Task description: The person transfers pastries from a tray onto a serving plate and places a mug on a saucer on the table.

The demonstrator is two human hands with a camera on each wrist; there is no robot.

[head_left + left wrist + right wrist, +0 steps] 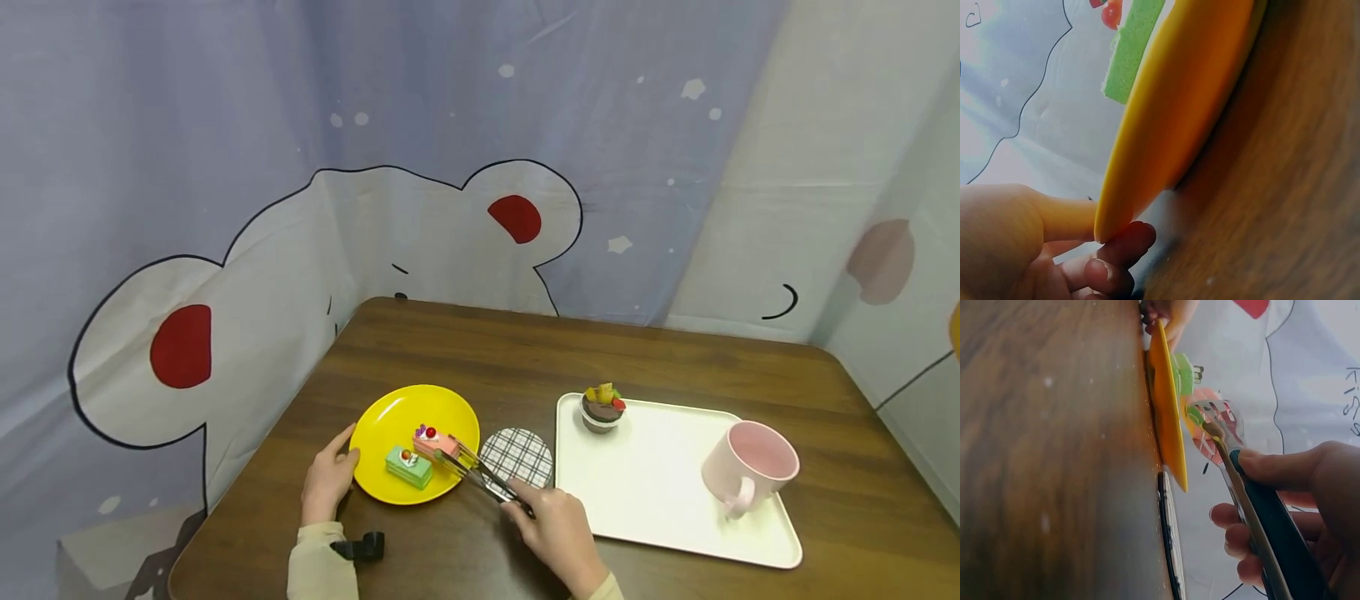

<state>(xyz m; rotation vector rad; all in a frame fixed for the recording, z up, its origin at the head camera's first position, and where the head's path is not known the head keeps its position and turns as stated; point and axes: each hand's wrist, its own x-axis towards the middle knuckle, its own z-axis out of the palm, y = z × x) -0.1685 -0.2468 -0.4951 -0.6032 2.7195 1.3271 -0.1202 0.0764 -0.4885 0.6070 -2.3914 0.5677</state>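
Tongs (1261,495) at a pink cake (432,442) on a yellow plate (382,423)

The right hand (558,527) grips the tongs, their tips at the cake's right end; whether they squeeze it, I cannot tell. The left hand (328,477) pinches the plate's rim. A green cake (408,470) sits just beside the pink one.

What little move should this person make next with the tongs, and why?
Probably squeeze the tongs gently around the pink cake slice: their tips appear to straddle it as it lies on the yellow plate. The right hand holds the tongs, and the left hand pinches the plate's rim, which should help steady it.
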